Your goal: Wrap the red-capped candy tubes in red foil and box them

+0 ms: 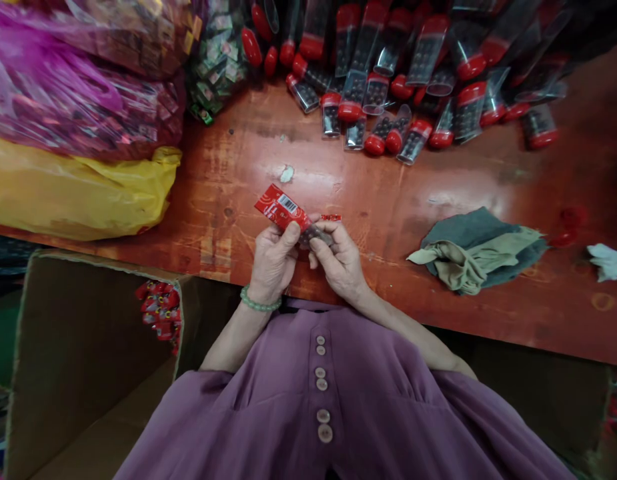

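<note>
Both hands meet at the near edge of the red table [438,200]. The left hand [273,263] pinches the red card [283,208] with its thumb closed on the lower end, barcode side up; the right hand [338,260] has its fingers clamped on a small clear tube [315,235] of dark beads, touching the card. To join them neatly, the card is best held flat and steady, with the tube kept straight against it

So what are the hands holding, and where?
Both hold one clear tube: left hand at the end with the red card, right hand at the other end.
</note>
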The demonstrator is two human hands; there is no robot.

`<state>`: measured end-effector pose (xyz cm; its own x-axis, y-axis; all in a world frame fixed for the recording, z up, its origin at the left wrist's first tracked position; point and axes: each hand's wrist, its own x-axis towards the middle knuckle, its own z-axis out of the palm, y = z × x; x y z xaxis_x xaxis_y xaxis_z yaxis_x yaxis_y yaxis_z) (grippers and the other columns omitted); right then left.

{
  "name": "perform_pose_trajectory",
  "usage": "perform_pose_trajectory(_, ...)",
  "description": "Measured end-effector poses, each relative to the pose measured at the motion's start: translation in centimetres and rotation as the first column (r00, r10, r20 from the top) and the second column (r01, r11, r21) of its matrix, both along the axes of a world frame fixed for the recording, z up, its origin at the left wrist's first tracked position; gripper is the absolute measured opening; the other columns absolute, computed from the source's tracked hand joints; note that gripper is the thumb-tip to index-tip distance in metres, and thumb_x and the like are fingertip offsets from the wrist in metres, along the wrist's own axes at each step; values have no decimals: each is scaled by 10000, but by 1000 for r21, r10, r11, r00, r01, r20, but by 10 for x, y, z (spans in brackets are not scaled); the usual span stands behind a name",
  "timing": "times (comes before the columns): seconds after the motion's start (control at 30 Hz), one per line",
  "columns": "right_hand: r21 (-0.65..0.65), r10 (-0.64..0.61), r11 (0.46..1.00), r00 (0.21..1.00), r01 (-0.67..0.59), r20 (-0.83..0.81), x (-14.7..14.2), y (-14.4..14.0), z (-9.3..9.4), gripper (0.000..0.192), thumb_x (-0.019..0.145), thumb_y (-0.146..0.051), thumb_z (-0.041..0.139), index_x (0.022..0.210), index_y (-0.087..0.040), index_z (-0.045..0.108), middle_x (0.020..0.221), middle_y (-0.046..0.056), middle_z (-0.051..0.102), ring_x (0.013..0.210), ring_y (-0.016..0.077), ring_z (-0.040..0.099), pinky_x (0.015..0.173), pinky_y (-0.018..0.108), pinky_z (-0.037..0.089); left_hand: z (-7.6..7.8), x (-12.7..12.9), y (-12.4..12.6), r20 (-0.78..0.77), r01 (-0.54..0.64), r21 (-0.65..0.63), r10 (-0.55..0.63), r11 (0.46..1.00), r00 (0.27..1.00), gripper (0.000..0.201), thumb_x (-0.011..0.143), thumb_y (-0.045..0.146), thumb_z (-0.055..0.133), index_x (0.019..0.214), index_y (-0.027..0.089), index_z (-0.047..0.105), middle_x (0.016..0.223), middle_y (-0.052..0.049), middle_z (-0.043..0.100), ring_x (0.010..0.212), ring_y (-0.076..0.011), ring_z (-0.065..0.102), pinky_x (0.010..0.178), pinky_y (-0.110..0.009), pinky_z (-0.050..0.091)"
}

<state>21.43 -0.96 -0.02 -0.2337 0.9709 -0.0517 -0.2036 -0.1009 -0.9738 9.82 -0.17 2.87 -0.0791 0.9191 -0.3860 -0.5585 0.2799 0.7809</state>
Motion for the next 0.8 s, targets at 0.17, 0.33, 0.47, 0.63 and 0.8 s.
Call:
perform_pose_trajectory(0.17,48,-1,999,993,-5,117,1,1,4,210,959,-392,564,1085,-227,531,730,-63,541,531,57,517,555,211,460,-3,-4,-2,55,-57,34,55,998,997,325,669,437,867,872,206,764,966,-55,794,1064,-241,723,931,-330,586)
perform_pose_trajectory(0.33,34,124,991,984,-129,125,6,-1,9,260,947,-351,580,1169,-222,542,896,-12,615,606,68,563,600,226,513,-10,-14,-2,88,-35,21,33,999,996,323,626,411,896,835,201,766,911,-45,796,1081,-260,716,980,-371,569)
perform_pose_trajectory(0.47,82,145,983,967,-165,208,10,-3,13,284,974,-322,531,1237,-216,548,955,14,650,638,88,593,658,260,550,-9,-18,-3,88,-21,27,19,999,996,357,624,421,894,859,187,763,907,-58,791,1111,-279,701,1011,-407,552)
perform_pose_trajectory(0.63,293,61,935,905,-199,421,9,0,11,285,998,-308,493,1259,-209,552,1140,78,682,923,162,671,852,323,565,-6,-18,-4,63,-40,78,35,996,997,324,669,430,864,855,187,758,907,-57,785,1068,-272,716,1012,-420,549)
perform_pose_trajectory(0.8,353,53,908,897,-226,438,9,0,11,281,992,-313,499,1234,-190,570,1096,98,690,969,191,670,882,351,553,-2,-20,-5,-24,2,157,2,988,1000,258,708,420,828,839,211,751,931,-42,780,1022,-263,727,993,-432,560)
